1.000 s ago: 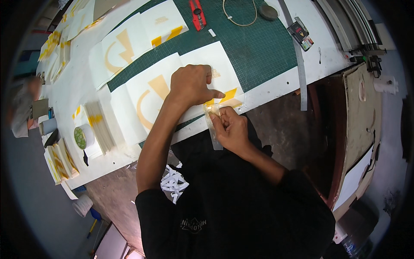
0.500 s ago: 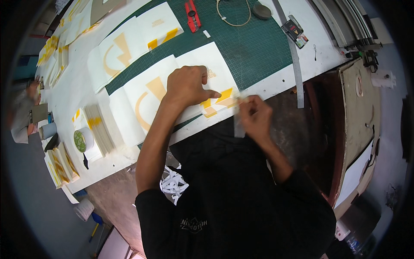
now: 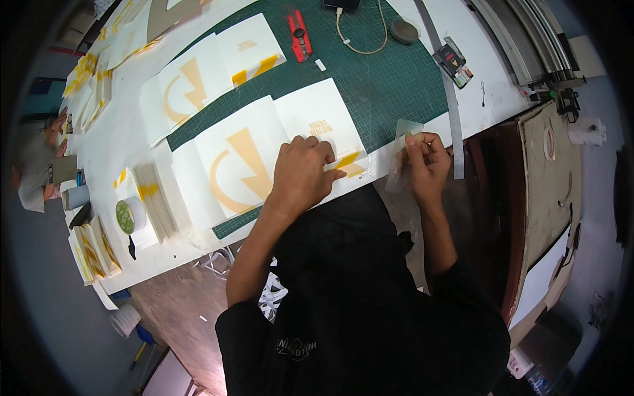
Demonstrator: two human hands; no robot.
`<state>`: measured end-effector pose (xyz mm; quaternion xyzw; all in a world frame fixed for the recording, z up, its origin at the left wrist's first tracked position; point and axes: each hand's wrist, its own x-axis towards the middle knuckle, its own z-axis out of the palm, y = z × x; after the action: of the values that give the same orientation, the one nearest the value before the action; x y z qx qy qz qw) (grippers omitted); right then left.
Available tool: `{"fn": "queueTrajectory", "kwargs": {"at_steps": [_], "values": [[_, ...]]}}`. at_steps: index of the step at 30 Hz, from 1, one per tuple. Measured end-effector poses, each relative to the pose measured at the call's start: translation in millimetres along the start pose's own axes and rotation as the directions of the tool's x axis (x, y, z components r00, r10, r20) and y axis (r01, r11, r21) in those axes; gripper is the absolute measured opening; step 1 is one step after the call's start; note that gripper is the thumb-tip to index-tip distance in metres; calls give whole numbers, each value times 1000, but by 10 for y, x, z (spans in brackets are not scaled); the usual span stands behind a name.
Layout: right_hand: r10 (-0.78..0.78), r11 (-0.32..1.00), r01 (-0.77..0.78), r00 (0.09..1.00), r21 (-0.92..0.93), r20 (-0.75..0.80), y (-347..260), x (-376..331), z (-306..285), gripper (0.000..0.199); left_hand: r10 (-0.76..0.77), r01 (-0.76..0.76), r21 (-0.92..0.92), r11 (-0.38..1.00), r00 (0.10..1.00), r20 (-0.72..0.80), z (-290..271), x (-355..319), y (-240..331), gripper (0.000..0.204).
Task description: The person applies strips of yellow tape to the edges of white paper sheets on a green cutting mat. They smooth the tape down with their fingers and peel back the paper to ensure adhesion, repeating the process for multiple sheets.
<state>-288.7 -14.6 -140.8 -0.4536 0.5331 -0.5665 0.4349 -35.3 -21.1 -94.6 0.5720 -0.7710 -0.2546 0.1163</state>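
A white folded paper sheet (image 3: 241,148) with a pale orange emblem and yellow stripes lies on the green cutting mat (image 3: 389,99). My left hand (image 3: 304,170) rests on its near right part, fingers curled and thumb against the striped folded edge, gripping the sheet there. To the right, my right hand (image 3: 428,162) pinches a translucent plastic piece (image 3: 399,162) between thumb and fingers, over the table's near edge and apart from the sheet. A second printed sheet (image 3: 211,69) of the same kind lies farther back.
A red cutter (image 3: 299,39), a cable (image 3: 356,51), a round grey object (image 3: 404,32) and a steel ruler (image 3: 454,122) lie at the back. Stacked folded papers (image 3: 150,204) and a tape roll (image 3: 130,214) sit left. Another person (image 3: 39,165) is at the far left.
My right hand has moved right and away from the sheet with the plastic piece. My left hand has slid nearer along the striped edge. The view has shifted slightly.
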Motion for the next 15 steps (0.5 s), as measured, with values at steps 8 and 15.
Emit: {"fn": "queueTrajectory", "kwargs": {"at_steps": [8, 15], "values": [[47, 999, -46, 998, 26, -43, -166, -29, -72, 8, -325, -16, -740, 673, 892, -314, -492, -301, -219, 17], [-7, 1000, 7, 1000, -8, -7, -150, 7, -150, 10, -478, -526, -423, 737, 37, -878, -1840, -415, -639, 13]]}}
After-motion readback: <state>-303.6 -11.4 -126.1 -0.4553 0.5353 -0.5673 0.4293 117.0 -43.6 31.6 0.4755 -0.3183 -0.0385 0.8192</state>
